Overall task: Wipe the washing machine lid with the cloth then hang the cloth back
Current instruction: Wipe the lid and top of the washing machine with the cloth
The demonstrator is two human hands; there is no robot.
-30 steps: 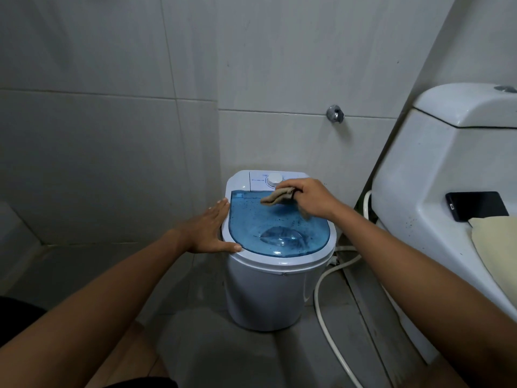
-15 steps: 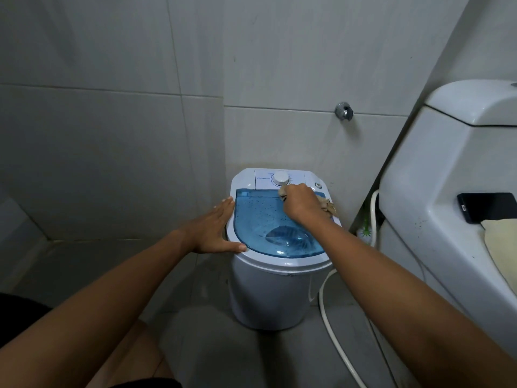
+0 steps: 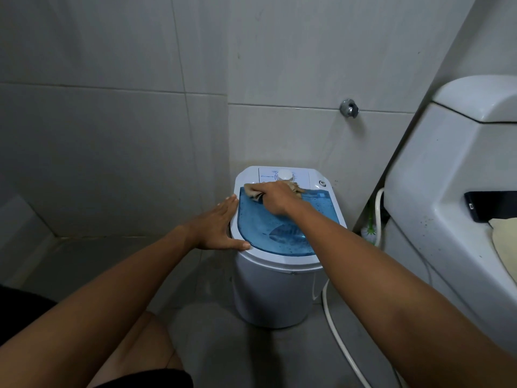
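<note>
A small white washing machine (image 3: 275,292) stands on the floor against the tiled wall. Its translucent blue lid (image 3: 291,231) is closed and speckled with droplets. My right hand (image 3: 275,197) presses a crumpled tan cloth (image 3: 251,191) onto the far edge of the lid, just below the white dial (image 3: 284,175); the cloth sticks out on both sides of the hand. My left hand (image 3: 216,229) rests flat against the machine's left rim, fingers straight, thumb along the front edge.
A white toilet cistern (image 3: 453,175) stands close on the right, with a black phone (image 3: 491,205) and a cream cloth (image 3: 506,247) on it. A white hose (image 3: 335,331) runs along the floor beside the machine. A metal wall fitting (image 3: 348,107) sits above.
My right hand slid the cloth from the lid's far left to its far right, then back toward the far left. The left hand has stayed on the rim.
</note>
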